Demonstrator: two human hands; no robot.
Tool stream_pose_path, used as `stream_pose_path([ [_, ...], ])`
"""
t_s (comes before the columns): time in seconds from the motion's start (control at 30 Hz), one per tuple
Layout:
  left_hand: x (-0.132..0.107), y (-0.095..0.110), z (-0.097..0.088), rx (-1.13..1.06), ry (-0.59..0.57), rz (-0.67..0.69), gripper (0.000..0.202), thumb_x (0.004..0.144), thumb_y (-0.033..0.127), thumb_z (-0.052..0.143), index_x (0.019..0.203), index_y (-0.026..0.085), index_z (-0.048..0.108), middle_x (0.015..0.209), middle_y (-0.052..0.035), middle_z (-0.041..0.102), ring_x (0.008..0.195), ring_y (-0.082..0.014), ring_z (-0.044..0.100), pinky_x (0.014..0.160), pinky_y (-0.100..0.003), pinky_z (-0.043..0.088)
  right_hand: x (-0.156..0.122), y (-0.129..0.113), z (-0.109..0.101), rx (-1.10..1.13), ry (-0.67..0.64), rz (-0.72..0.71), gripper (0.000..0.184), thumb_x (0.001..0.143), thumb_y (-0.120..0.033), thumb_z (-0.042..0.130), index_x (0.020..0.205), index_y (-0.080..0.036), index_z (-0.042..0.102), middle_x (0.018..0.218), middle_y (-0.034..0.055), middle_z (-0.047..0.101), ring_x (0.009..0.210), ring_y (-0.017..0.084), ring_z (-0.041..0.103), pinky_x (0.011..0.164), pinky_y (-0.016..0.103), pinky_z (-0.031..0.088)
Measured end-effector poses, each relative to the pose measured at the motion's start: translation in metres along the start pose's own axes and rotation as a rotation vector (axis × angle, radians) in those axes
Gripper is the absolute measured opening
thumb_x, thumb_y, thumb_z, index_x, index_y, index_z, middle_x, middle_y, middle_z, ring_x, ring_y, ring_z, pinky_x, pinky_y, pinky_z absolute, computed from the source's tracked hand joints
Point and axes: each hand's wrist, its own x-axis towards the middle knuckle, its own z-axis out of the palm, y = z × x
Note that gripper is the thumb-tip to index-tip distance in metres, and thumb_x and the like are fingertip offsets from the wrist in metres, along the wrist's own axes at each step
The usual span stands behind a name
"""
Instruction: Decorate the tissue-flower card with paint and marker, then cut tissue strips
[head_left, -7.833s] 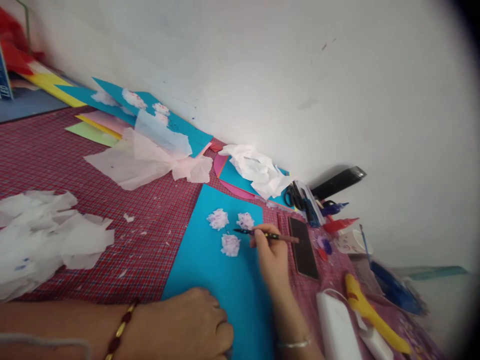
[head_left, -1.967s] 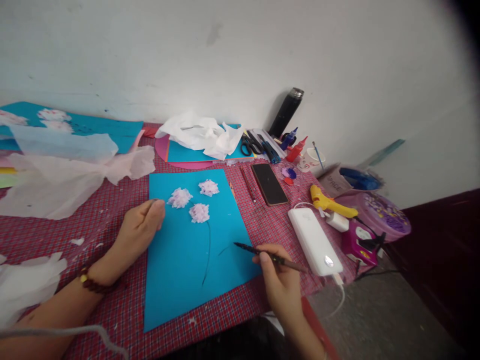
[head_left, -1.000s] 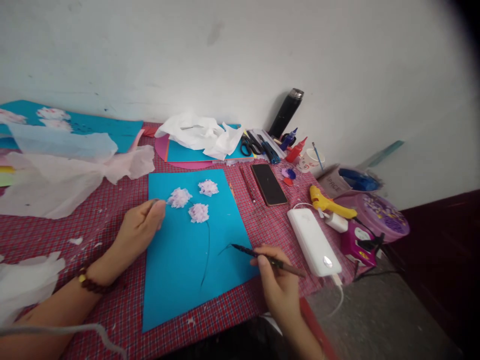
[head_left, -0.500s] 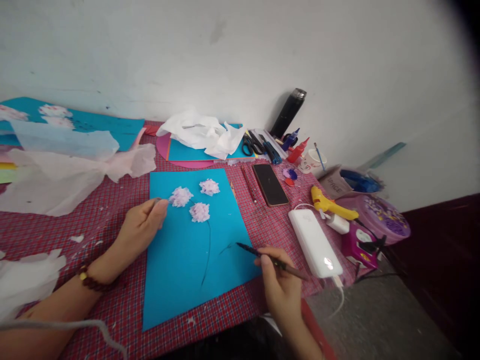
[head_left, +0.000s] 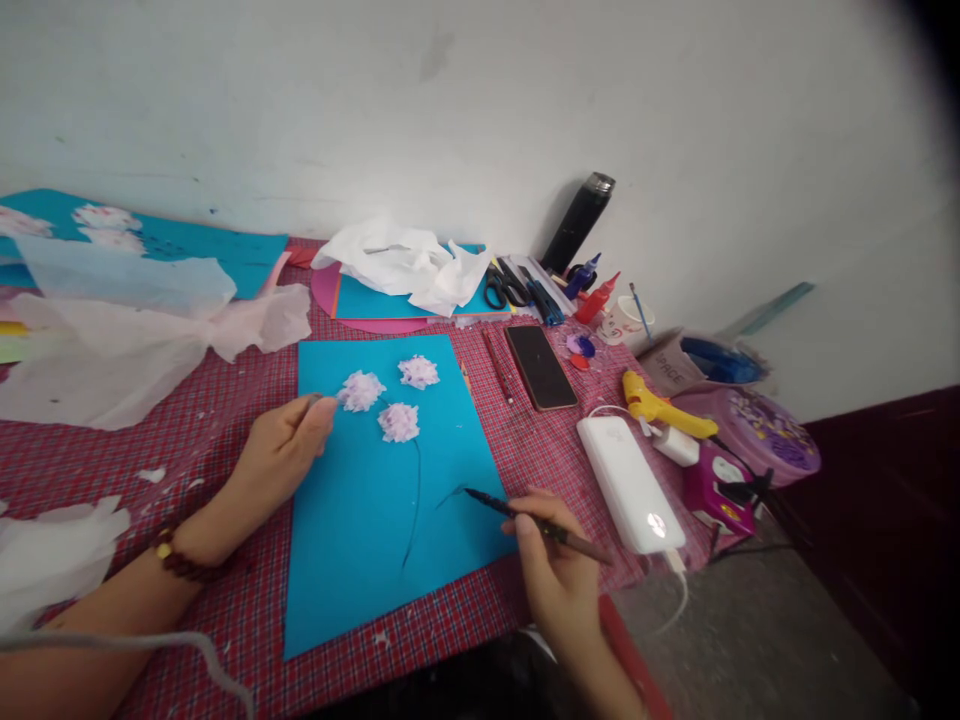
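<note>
A blue paper sheet (head_left: 360,500) lies on the red checked tablecloth (head_left: 225,420). Three pale pink tissue flowers (head_left: 398,422) sit near its top, and a thin dark line runs down from one of them. My right hand (head_left: 559,585) pinches a dark pen (head_left: 525,515) whose tip touches a short dark stroke at the sheet's right side. My left hand (head_left: 281,455), fingers curled together, presses on the sheet's left edge beside the flowers; a beaded bracelet is on that wrist.
Crumpled white tissue (head_left: 405,265), scissors (head_left: 499,288), a black phone (head_left: 540,367), a white power bank (head_left: 626,482), a yellow glue gun (head_left: 660,405), a black bottle (head_left: 579,222) and paint tubes crowd the back right. Tissue sheets (head_left: 127,330) lie at left. The table edge runs beside my right hand.
The pen tip has shifted slightly back and forth over the short stroke at the sheet's right. My left hand has stayed on the sheet's edge. Much earlier the pen was up by the flowers.
</note>
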Motion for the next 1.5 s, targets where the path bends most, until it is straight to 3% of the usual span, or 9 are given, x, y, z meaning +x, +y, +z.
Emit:
stream_pose_path([
  [0.1, 0.0, -0.002, 0.001, 0.014, 0.013, 0.014, 0.042, 0.095, 0.047, 0.039, 0.06, 0.023, 0.042, 0.057, 0.0047, 0.045, 0.053, -0.0126, 0.043, 0.052, -0.027, 0.033, 0.001, 0.001, 0.0, -0.015, -0.064, -0.059, 0.01, 0.091, -0.028, 0.063, 0.096, -0.028, 0.071, 0.084, 0.0032, 0.072, 0.097, 0.025, 0.067, 0.095, 0.047, 0.048],
  [0.3, -0.001, -0.002, 0.001, -0.019, 0.002, 0.004, 0.042, 0.096, 0.047, 0.04, 0.062, 0.023, 0.041, 0.057, 0.005, 0.044, 0.053, -0.0125, 0.042, 0.052, -0.026, 0.034, -0.002, 0.003, -0.002, -0.018, 0.053, -0.019, 0.01, 0.092, -0.027, 0.06, 0.095, -0.026, 0.069, 0.09, 0.005, 0.07, 0.091, 0.024, 0.068, 0.087, 0.046, 0.052],
  [0.4, -0.001, -0.002, 0.0, -0.001, -0.008, -0.004, 0.041, 0.096, 0.045, 0.04, 0.062, 0.023, 0.042, 0.057, 0.005, 0.044, 0.054, -0.0124, 0.042, 0.052, -0.026, 0.033, -0.002, 0.001, -0.002, -0.008, -0.03, -0.076, 0.01, 0.092, -0.027, 0.062, 0.097, -0.028, 0.07, 0.086, 0.0035, 0.073, 0.101, 0.025, 0.066, 0.096, 0.048, 0.048],
  [0.53, -0.002, 0.0, 0.0, -0.002, -0.022, -0.01, 0.041, 0.098, 0.041, 0.039, 0.062, 0.022, 0.042, 0.058, 0.005, 0.044, 0.056, -0.0122, 0.042, 0.054, -0.026, 0.034, 0.001, -0.002, 0.0, 0.004, -0.148, -0.138, 0.011, 0.091, -0.027, 0.063, 0.099, -0.029, 0.07, 0.08, 0.0008, 0.073, 0.097, 0.024, 0.067, 0.102, 0.05, 0.045],
  [0.73, -0.003, 0.003, 0.001, -0.018, -0.01, -0.042, 0.04, 0.097, 0.041, 0.04, 0.062, 0.022, 0.04, 0.058, 0.0053, 0.043, 0.055, -0.0117, 0.041, 0.054, -0.026, 0.033, 0.0, 0.002, -0.002, -0.013, 0.019, -0.022, 0.011, 0.093, -0.029, 0.061, 0.097, -0.025, 0.07, 0.088, 0.0046, 0.07, 0.084, 0.022, 0.069, 0.079, 0.041, 0.054],
  [0.93, -0.003, 0.005, 0.001, -0.025, -0.003, -0.06, 0.04, 0.095, 0.044, 0.042, 0.061, 0.023, 0.038, 0.057, 0.0045, 0.042, 0.054, -0.012, 0.04, 0.052, -0.026, 0.032, 0.0, 0.001, -0.002, -0.03, -0.086, -0.096, 0.01, 0.092, -0.028, 0.063, 0.099, -0.029, 0.07, 0.085, 0.0019, 0.072, 0.1, 0.025, 0.067, 0.095, 0.047, 0.049],
  [1.13, -0.001, 0.001, 0.002, -0.013, 0.009, -0.026, 0.041, 0.094, 0.049, 0.042, 0.062, 0.024, 0.034, 0.057, 0.0042, 0.04, 0.053, -0.0127, 0.039, 0.051, -0.027, 0.032, 0.0, 0.002, -0.002, 0.006, 0.034, -0.007, 0.01, 0.093, -0.026, 0.062, 0.101, -0.027, 0.068, 0.092, 0.0022, 0.068, 0.083, 0.02, 0.069, 0.079, 0.041, 0.054],
  [1.37, 0.0, -0.001, 0.006, -0.008, 0.011, -0.004, 0.04, 0.093, 0.049, 0.042, 0.062, 0.024, 0.034, 0.056, 0.0041, 0.039, 0.052, -0.0128, 0.04, 0.051, -0.028, 0.029, -0.006, -0.005, -0.006, 0.118, 0.075, 0.025, 0.01, 0.091, -0.025, 0.064, 0.099, -0.025, 0.069, 0.094, 0.0032, 0.068, 0.082, 0.02, 0.071, 0.065, 0.032, 0.056],
  [1.5, 0.001, 0.0, 0.005, -0.023, 0.002, 0.025, 0.039, 0.091, 0.049, 0.043, 0.062, 0.024, 0.034, 0.056, 0.0042, 0.039, 0.052, -0.0123, 0.039, 0.051, -0.027, 0.028, -0.014, -0.017, -0.005, 0.215, -0.061, 0.018, 0.008, 0.091, -0.021, 0.063, 0.094, -0.026, 0.069, 0.089, 0.001, 0.068, 0.073, 0.016, 0.071, 0.06, 0.026, 0.058],
])
